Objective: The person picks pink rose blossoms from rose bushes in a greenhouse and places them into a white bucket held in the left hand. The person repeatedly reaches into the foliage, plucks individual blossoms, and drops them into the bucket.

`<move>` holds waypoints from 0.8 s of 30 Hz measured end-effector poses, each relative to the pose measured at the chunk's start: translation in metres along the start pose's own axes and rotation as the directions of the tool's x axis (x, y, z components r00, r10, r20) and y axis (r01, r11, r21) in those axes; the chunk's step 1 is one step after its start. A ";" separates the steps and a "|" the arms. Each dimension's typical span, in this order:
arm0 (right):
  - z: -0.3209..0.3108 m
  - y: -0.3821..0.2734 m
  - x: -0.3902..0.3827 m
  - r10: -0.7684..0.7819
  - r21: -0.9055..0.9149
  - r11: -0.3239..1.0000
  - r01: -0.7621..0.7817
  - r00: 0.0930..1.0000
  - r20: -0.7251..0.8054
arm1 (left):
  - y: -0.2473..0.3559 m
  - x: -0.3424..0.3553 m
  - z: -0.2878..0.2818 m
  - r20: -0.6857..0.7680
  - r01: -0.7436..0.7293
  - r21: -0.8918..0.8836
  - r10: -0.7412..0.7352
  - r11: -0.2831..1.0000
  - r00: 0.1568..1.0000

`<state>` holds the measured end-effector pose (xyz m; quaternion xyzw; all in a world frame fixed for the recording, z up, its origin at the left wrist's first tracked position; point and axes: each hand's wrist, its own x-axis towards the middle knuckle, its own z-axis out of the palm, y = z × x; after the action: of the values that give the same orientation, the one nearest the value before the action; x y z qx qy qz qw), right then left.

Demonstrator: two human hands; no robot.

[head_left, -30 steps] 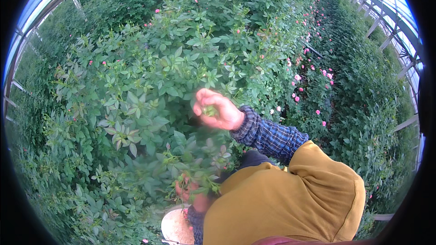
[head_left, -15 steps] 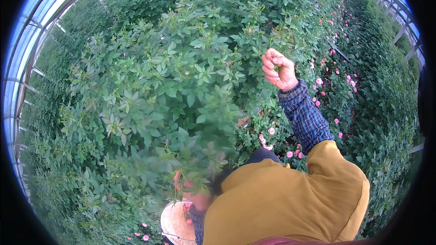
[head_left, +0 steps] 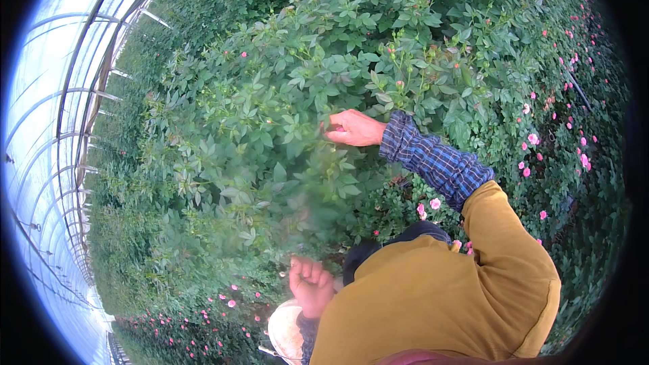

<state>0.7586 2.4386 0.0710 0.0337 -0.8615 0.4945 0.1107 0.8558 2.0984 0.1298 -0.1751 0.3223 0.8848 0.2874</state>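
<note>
My right hand point(head_left: 354, 128), below a blue checked cuff, reaches into the leafy rose bushes point(head_left: 284, 94) ahead of me. Its fingers are closed in a pinch among the leaves; a small pinkish spot shows between them, too little to name. My left hand point(head_left: 312, 287) is low at my left side, fingers curled in toward the palm; whatever they hold, if anything, is hidden. Just below it is a pale round bucket point(head_left: 285, 332), partly covered by my left sleeve. Blurred foliage lies between the two hands.
Open pink roses point(head_left: 534, 139) dot the bushes along a gap at the right, with a dark thin pipe point(head_left: 580, 91) there. More pink blooms point(head_left: 231, 303) show at the lower left. A curved greenhouse frame point(head_left: 74, 88) with translucent sheeting rises at the left.
My right hand has come left and down from above the bushes into the leaves. The left hand has turned, and leaves that covered it no longer do. The view has swung left.
</note>
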 end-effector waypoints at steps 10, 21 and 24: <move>0.011 0.009 -0.011 -0.123 -0.140 0.984 0.110 0.988 -0.089 | -0.045 -0.020 0.003 -0.148 -0.138 0.005 0.137 0.990 0.980; -0.075 -0.004 -0.023 -0.061 0.999 0.030 0.038 0.997 -0.036 | -0.059 -0.035 -0.005 -0.228 -0.216 -0.004 0.210 0.976 0.951; -0.113 0.007 0.010 0.133 0.942 0.156 0.297 0.939 -0.318 | -0.061 -0.037 -0.011 -0.217 -0.217 0.022 0.217 0.976 0.952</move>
<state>0.7654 2.5398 0.1226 0.0622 -0.2989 0.9238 0.2309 0.9236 2.1150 0.1117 -0.2352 0.3683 0.8867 0.1511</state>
